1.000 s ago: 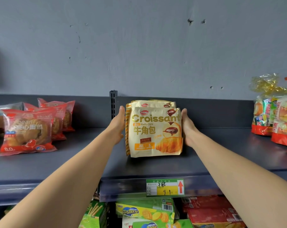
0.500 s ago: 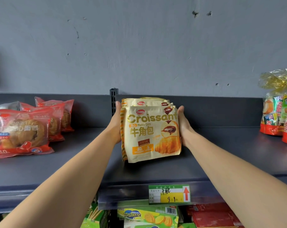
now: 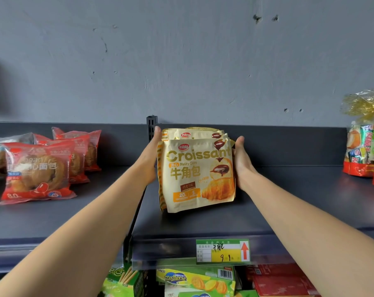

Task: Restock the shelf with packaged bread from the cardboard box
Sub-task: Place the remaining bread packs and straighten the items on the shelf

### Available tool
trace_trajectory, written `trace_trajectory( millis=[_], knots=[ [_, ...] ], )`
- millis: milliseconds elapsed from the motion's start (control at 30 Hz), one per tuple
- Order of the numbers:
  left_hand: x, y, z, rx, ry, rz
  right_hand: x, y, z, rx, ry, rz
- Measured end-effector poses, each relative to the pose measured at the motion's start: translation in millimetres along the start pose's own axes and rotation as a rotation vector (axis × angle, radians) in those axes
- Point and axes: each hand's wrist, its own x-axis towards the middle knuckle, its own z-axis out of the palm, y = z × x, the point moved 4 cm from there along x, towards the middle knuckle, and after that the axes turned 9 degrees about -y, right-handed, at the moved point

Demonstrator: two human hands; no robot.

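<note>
A stack of cream and gold croissant packs [image 3: 198,174] stands upright on the dark shelf [image 3: 203,224], near its middle. My left hand [image 3: 148,157] presses flat against the stack's left side and my right hand [image 3: 243,161] against its right side, so the packs are clamped between both palms. At least two packs show, one behind the other. The cardboard box is out of view.
Red packs of red bean bread [image 3: 37,171] stand in rows at the shelf's left. Colourful snack bags with a gold bow [image 3: 366,146] sit at the far right. A price tag [image 3: 223,251] hangs on the shelf edge. Green biscuit boxes [image 3: 194,280] fill the shelf below.
Both hands have kept their hold on the croissant packs, sliding them slightly left and setting them more upright on the shelf. The view shifted a little to the right.
</note>
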Motion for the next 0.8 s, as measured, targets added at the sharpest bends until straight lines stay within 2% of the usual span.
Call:
trace_trajectory(
  millis=[100,167,267,333,400,467,667,800],
  knots=[
    [-25.3,7.3,3.8,0.02,-0.15,0.088,-6.9,-2.0,2.6,-0.026,-0.014,-0.026],
    [-37.8,6.0,1.8,0.054,-0.308,0.136,-12.3,-3.8,5.9,-0.023,-0.026,-0.033],
    [-52.8,-0.3,7.7,0.184,-0.519,0.121,-17.6,-4.5,8.7,-0.037,-0.022,-0.038],
    [-57.8,-5.1,15.2,0.325,-0.569,0.071,-20.8,-4.2,10.1,-0.046,-0.015,-0.033],
    [-58.0,-9.2,18.0,0.414,-0.517,0.013,-22.7,-3.2,11.2,-0.037,-0.026,-0.029],
    [-56.7,-9.8,16.9,0.401,-0.399,-0.003,-26.0,-3.2,12.4,-0.001,-0.038,-0.032],
    [-55.5,-7.0,25.9,0.337,-0.148,0.082,-34.1,-5.6,10.0,0.004,0.007,-0.076],
    [-56.6,-12.0,26.3,0.293,-0.12,0.057,-38.6,-9.9,9.7,-0.08,0.045,-0.093]
  ],
)
